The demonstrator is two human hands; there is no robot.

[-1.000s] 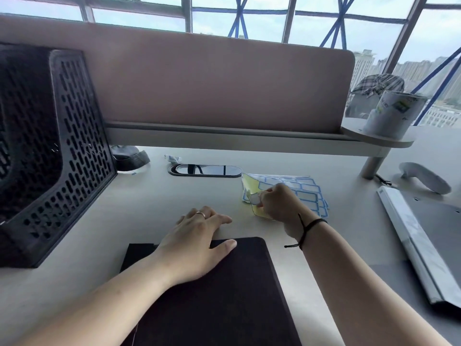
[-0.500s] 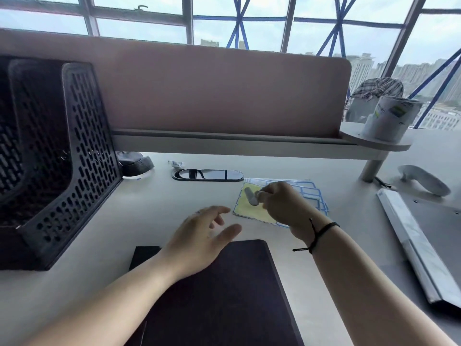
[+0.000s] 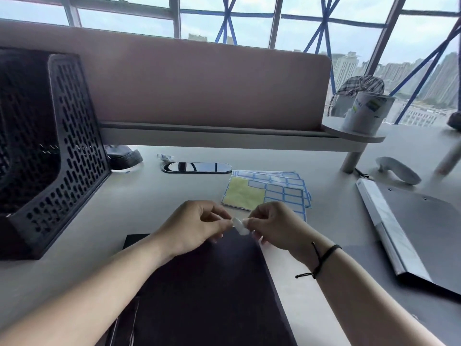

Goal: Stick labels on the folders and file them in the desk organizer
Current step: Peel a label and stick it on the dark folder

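Note:
A small white label [image 3: 240,226] hangs between both hands just above the far edge of a dark folder [image 3: 209,290] lying flat before me. My left hand [image 3: 197,227] pinches its left end and my right hand [image 3: 273,227] pinches its right end. Behind the hands lies a stack of blue-bordered label sheets [image 3: 274,192], with yellow backing showing where labels are gone. The black perforated desk organizer [image 3: 50,156] stands at the left. A grey folder [image 3: 419,228] lies at the right.
A raised shelf [image 3: 224,136] and a pink partition [image 3: 199,81] close off the back of the desk. On the shelf's right end stands a white can [image 3: 364,113]. A cable cut-out [image 3: 197,168] and a white controller [image 3: 396,169] lie on the desk.
My right hand peeled a label off the sheet and carried it toward me. My left hand lifted off the dark folder and took hold of the label's other end.

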